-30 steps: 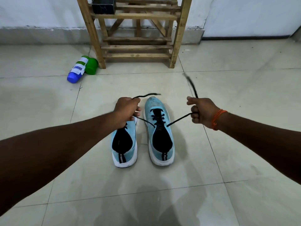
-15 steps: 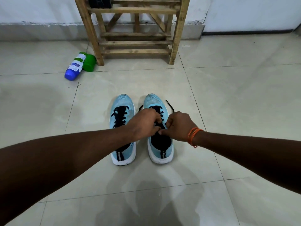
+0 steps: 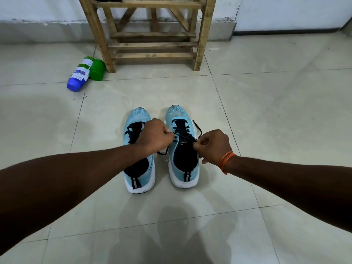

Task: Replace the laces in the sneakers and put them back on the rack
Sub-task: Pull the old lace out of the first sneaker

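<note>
Left to right: a bottle (image 3: 80, 73) lies on its side beside the rack (image 3: 152, 55), well apart from the work. The left sneaker (image 3: 137, 117) stands toe toward the rack, laced, so it needs no hand. Your left hand (image 3: 154, 136), fingers curled, pinches one end of the lace (image 3: 182, 137). The strand runs taut across the right sneaker (image 3: 177, 113) to your right hand (image 3: 213, 145), which pinches the other end between thumb and fingertips. You hold both ends outward, probably to draw the lacing snug before tying. Neither shoe is on the rack yet.
</note>
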